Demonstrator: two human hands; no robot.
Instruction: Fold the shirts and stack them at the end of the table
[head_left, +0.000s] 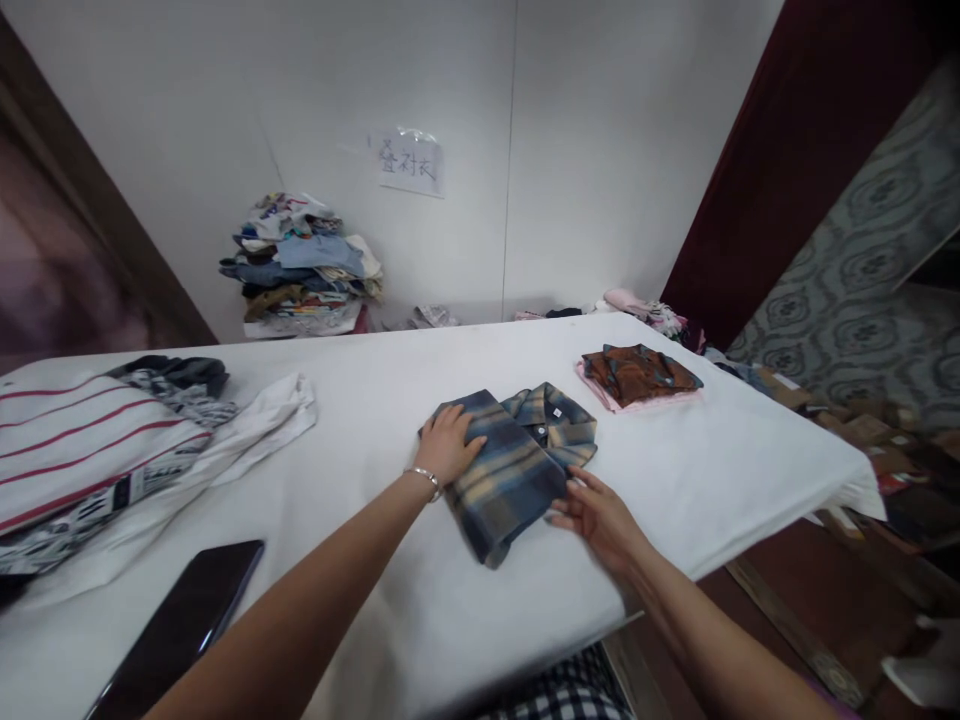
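A blue, tan and dark plaid shirt [510,470] lies partly folded on the white-covered table [360,590], its buttoned collar pointing away to the right. My left hand [448,443], with a silver bracelet at the wrist, rests on the shirt's left side with the palm down and the thumb stretched out. At the right edge of the folded part is my right hand [600,518], its fingers apart and the fingertips close to or touching the cloth. Neither hand grips the shirt.
Folded brown and pink clothes [641,372] lie at the right. On the left are a striped garment [82,440], white cloth [247,430] and a dark phone [187,620]. Behind the table rises a clothes pile [307,265], with a paper sign [410,162] on the wall.
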